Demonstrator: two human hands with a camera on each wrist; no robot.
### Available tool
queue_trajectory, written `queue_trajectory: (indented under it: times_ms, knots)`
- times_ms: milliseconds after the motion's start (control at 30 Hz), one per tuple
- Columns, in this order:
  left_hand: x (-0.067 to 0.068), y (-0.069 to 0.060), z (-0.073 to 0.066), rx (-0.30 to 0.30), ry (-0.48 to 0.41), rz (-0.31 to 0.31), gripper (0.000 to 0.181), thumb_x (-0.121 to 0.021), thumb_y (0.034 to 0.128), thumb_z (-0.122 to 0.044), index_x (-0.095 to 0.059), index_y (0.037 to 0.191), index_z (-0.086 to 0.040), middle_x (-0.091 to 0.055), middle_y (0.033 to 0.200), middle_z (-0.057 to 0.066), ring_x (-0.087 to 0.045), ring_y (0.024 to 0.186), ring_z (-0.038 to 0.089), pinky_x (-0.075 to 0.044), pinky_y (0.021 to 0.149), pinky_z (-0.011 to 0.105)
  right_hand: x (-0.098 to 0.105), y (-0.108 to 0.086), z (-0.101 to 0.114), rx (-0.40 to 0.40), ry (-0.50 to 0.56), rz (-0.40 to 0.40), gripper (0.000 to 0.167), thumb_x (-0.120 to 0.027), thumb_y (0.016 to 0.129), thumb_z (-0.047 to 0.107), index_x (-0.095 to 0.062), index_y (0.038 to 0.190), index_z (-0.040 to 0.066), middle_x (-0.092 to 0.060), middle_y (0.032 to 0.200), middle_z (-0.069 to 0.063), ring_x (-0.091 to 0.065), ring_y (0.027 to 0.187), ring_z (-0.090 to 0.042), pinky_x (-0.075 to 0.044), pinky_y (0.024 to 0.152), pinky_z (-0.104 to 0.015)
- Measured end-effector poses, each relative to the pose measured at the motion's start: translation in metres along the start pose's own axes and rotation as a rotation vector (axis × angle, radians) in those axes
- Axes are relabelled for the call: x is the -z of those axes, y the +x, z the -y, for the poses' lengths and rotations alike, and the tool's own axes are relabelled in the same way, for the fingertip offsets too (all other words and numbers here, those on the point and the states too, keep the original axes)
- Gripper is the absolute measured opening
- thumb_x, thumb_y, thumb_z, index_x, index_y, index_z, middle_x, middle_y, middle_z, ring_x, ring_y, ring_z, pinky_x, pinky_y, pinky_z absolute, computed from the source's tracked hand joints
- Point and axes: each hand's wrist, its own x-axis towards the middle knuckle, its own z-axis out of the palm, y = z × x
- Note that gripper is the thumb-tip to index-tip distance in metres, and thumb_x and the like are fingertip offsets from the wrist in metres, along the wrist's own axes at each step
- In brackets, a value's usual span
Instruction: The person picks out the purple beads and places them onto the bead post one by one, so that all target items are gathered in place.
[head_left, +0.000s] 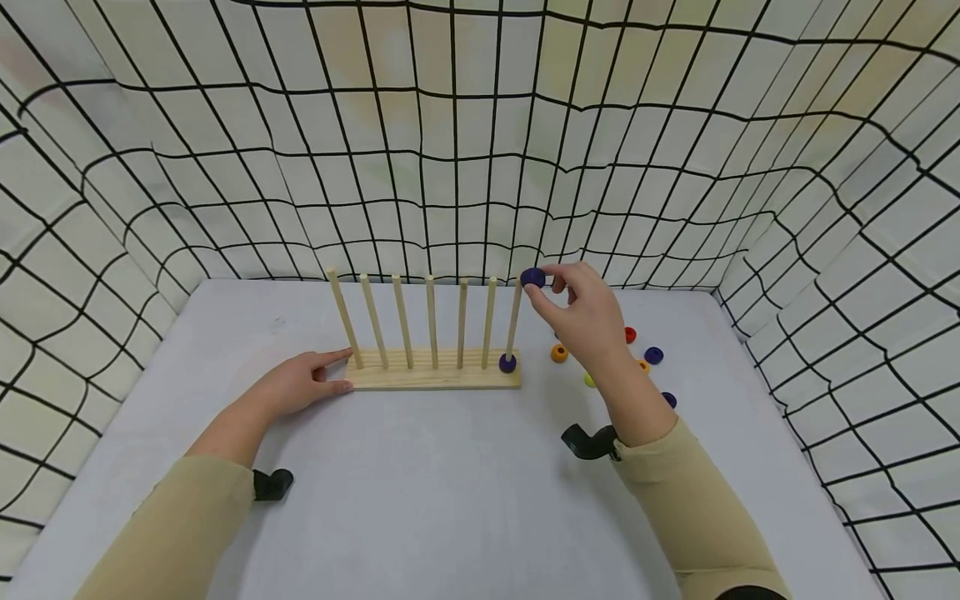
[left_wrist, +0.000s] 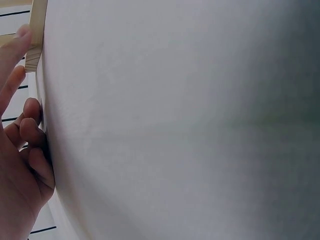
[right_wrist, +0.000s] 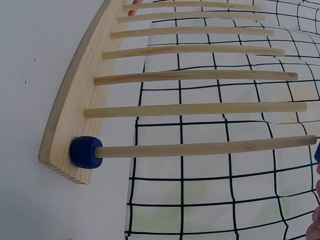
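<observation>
A wooden peg rack [head_left: 435, 381] with several upright rods stands on the white table. My left hand [head_left: 296, 385] holds its left end between thumb and index finger; in the left wrist view the other fingers [left_wrist: 35, 132] are curled. My right hand [head_left: 588, 312] pinches a dark blue bead [head_left: 533, 277] beside the tip of the rightmost rod [head_left: 514, 321]. Another blue bead [right_wrist: 86, 152] sits at the foot of that rod, on the base. In the right wrist view only an edge of the held bead shows at the right border.
Loose beads lie right of the rack, partly behind my right forearm: orange [head_left: 559, 353], red [head_left: 630, 335], blue [head_left: 654, 356] and yellow [head_left: 589, 380] among them. A black grid netting [head_left: 450, 158] over white walls surrounds the table [head_left: 420, 500] at the back and sides.
</observation>
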Motion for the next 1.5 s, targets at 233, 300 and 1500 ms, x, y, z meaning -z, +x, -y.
queue_trajectory:
  times_ms: [233,300,1500]
  knots:
    - [-0.001,0.0,0.0,0.0,0.013,-0.007,0.082,-0.068,0.0866,-0.059,-0.042,0.152,-0.017,-0.044,0.079,0.005,-0.04,0.071,0.019,-0.032,0.066,0.036,0.0,0.002,0.003,-0.014,0.021,0.016,0.039,-0.068,0.094,0.038,-0.069,0.123,0.012,-0.053,0.091,0.0,-0.045,0.08,-0.02,-0.037,0.065,-0.034]
    - [-0.001,0.001,0.001,-0.001,0.016,-0.01,0.082,-0.068,0.0867,-0.059,-0.042,0.152,-0.017,-0.044,0.079,0.005,-0.04,0.071,0.019,-0.031,0.066,0.036,-0.001,0.003,0.003,-0.024,0.025,0.026,0.039,-0.068,0.094,0.038,-0.069,0.123,0.012,-0.054,0.091,-0.001,-0.045,0.08,-0.02,-0.037,0.065,-0.033]
    - [-0.002,0.0,-0.001,-0.003,0.009,-0.015,0.08,-0.068,0.0877,-0.056,-0.042,0.152,-0.017,-0.044,0.079,0.005,-0.039,0.071,0.019,-0.032,0.065,0.036,-0.018,0.003,0.005,-0.084,0.102,0.039,0.039,-0.069,0.093,0.036,-0.068,0.124,0.012,-0.056,0.091,-0.002,-0.045,0.078,-0.02,-0.036,0.063,-0.033]
